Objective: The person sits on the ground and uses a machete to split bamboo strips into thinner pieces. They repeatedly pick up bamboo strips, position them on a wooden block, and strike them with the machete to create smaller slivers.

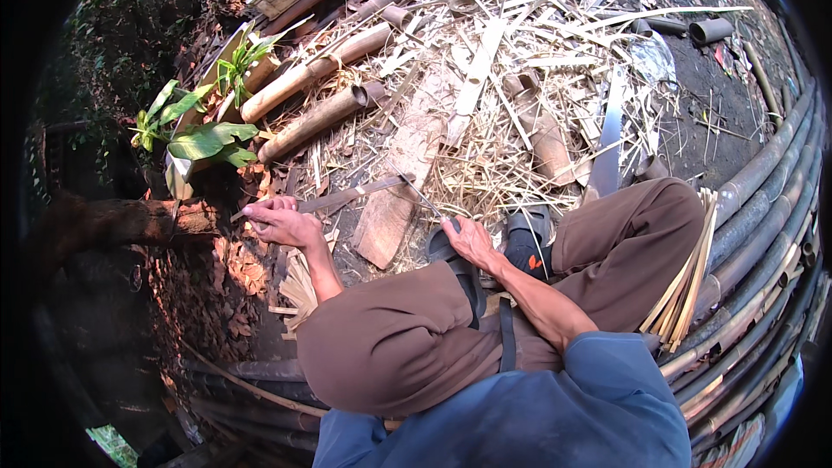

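Note:
My left hand [283,222] is closed around one end of a flat bamboo strip [347,195], which points right over a worn wooden plank [386,224]. In my right hand [473,243] is the handle of a thin-bladed knife [422,195]. Its blade slants up and left, and the tip meets or overlaps the strip's far end; I cannot tell whether they touch. The knife's handle is mostly hidden by my fingers. Both hands are in front of my bent knees, the right one just above my dark sandals [529,230].
Bamboo shavings [472,165] cover the ground ahead. A handsaw [610,134] lies among them, near a bamboo tube [546,134]. Cut bamboo lengths [316,117] lie at the far left, beside a leafy plant [208,140]. A bundle of split strips [685,282] leans against long bamboo poles [750,208] on the right.

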The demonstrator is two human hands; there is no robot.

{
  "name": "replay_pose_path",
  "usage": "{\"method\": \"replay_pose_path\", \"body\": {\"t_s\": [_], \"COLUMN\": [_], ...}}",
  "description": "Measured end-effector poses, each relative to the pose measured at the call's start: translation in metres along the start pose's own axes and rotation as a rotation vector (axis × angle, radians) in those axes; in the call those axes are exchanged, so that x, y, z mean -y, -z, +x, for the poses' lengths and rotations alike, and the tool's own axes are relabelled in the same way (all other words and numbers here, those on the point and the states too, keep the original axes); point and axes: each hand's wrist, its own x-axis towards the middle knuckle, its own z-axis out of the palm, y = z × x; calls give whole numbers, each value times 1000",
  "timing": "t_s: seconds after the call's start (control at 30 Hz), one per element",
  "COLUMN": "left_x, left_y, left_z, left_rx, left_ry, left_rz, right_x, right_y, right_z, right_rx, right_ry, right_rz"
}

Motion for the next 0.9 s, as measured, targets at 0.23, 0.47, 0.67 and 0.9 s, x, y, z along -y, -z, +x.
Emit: {"method": "replay_pose_path", "body": {"t_s": [0.23,0.47,0.67,0.9], "left_x": [-6,-3,-5,0], "left_y": [3,14,12,2], "left_z": [-1,9,-4,-5], "left_rx": [37,-13,-4,124], "left_ry": [5,29,22,46], "left_rz": [-43,-37,-61,-141], "right_x": [29,35,-22,-42], "right_y": [2,2,-7,-2], "right_z": [-17,-17,2,11], "right_rx": [3,-52,-64,-33], "right_ry": [238,293,144,-51], "right_rz": [-36,15,-99,53]}}
